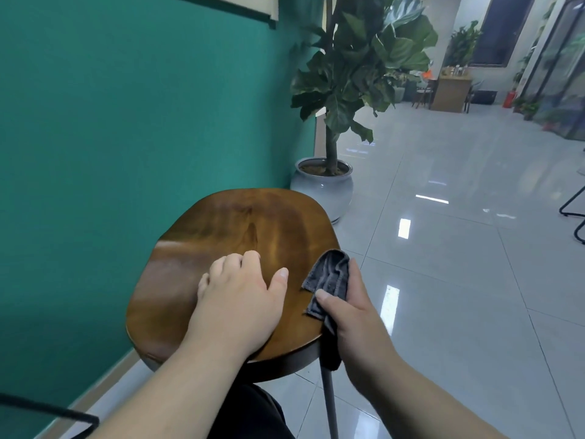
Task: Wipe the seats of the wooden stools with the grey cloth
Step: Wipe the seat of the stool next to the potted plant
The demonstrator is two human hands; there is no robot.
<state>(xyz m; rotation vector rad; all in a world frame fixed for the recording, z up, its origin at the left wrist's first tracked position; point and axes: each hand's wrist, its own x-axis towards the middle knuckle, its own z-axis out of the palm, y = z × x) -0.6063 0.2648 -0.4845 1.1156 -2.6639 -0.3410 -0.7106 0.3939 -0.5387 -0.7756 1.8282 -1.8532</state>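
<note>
A wooden stool [240,229] with a rounded brown seat stands in front of me beside a green wall. My left hand [237,299] rests on the near part of the seat, fingers bent at the knuckles with the tips on the wood, holding nothing. My right hand [351,321] grips the grey cloth [329,277] at the seat's right edge. The cloth is bunched; its upper part lies on the wood and a tail hangs down below the rim.
A large potted plant [323,188] in a pale round pot stands just behind the stool against the green wall [126,122]. Glossy tiled floor [459,280] spreads to the right. Black metal legs [573,210] show at the far right edge. A wooden counter stands far off.
</note>
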